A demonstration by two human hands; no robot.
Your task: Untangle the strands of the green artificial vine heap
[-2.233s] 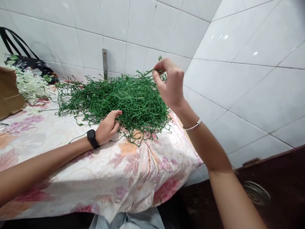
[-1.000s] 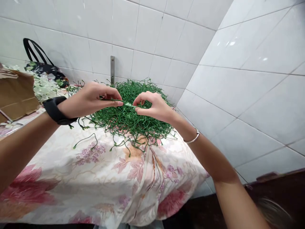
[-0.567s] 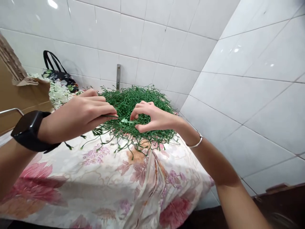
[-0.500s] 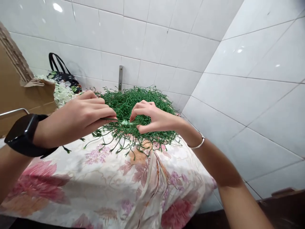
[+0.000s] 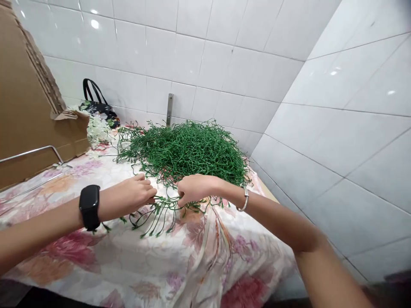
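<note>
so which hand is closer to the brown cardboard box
Left. The left hand lies on the box's side of the flowered tablecloth; the right hand sits farther from the brown cardboard box, against the green stem pile.

White glossy tiled walls [image 5: 224,51] meet in a corner (ceiling light glinting) behind a table under floral cloth [image 5: 192,265].

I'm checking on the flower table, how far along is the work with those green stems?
Done: nothing finished shows. In hand: the left hand and right hand pinch one thin green plastic stem between them, low over the floral tablecloth. Left: the big tangled heap of green stems and the white artificial flowers.
</note>
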